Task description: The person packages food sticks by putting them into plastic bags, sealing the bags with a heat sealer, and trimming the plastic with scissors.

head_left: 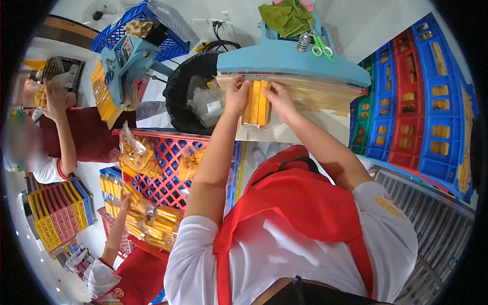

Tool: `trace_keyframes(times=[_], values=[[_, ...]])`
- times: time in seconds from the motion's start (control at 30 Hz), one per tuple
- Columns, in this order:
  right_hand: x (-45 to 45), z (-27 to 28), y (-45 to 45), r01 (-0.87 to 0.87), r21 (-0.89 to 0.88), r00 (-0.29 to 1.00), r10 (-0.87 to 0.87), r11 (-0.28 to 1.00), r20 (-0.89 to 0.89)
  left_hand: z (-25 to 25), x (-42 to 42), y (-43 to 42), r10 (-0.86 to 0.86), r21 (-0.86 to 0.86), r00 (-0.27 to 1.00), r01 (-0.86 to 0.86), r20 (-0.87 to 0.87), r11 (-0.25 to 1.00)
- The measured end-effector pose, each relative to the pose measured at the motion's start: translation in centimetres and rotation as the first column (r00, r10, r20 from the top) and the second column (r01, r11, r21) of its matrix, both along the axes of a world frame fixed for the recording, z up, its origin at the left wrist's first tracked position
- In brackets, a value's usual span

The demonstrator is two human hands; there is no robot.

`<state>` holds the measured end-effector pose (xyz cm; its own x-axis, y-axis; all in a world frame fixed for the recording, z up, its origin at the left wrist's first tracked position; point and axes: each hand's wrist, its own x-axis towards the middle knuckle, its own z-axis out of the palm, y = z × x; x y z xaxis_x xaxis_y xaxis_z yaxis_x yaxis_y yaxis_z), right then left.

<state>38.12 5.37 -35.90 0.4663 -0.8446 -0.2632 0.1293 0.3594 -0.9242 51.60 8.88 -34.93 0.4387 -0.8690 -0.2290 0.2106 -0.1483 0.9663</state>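
Observation:
A clear plastic pack of long yellow sticks lies on the wooden ledge of a light-blue bag sealer. My left hand grips the pack's left side, fingers closed near its upper end. On the opposite side my right hand pinches the upper right edge with thumb and fingers. The pack's top end is against the sealer's long front bar. Its lower end points toward my red apron.
Left of the ledge stands a black-lined bin with plastic waste. A red crate holds bagged yellow pieces; one co-worker's hand reaches there. Another person stands by a second sealer. Green scissors lie atop mine; stacked crates stand right.

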Motion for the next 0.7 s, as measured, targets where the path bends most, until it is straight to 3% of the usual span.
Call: trace_keyframes(times=[0.07,0.17,0.27,0.33,0.37,0.43,0.53,0.7], values=[[0.6,-0.4,1.2,0.055,-0.001,0.998,-0.055,0.998,0.030,0.0,0.2,0.0,-0.022,0.028,0.999,0.021,0.027,0.999],[1.5,-0.4,1.8,0.138,-0.047,0.990,-0.138,0.989,0.003,-0.3,0.7,0.5,0.081,-0.037,0.996,-0.083,-0.041,0.996],[1.8,-0.9,1.7,0.127,-0.074,0.992,-0.127,0.989,-0.003,1.3,1.2,4.1,-0.038,-0.028,0.995,0.036,-0.092,0.999],[2.3,-2.8,1.3,0.123,-0.140,0.986,-0.137,0.982,-0.095,1.8,1.1,7.2,-0.248,0.117,0.915,0.222,0.319,0.968],[2.5,-2.8,1.4,0.123,-0.136,0.986,-0.137,0.983,-0.097,1.2,1.1,8.3,-0.250,0.120,0.915,0.223,0.316,0.967],[3.6,-2.1,1.6,0.092,-0.192,0.985,-0.118,0.977,-0.128,-0.6,1.2,10.0,-0.326,-0.009,0.938,0.329,0.117,0.944],[4.8,-1.3,1.8,0.078,-0.160,0.989,-0.097,0.984,-0.114,0.5,0.8,10.3,-0.226,0.011,0.974,0.226,-0.007,0.974],[4.0,0.1,1.5,-0.031,-0.075,0.999,0.030,0.997,-0.020,0.0,0.5,10.4,-0.194,-0.030,0.979,0.196,0.065,0.980]])
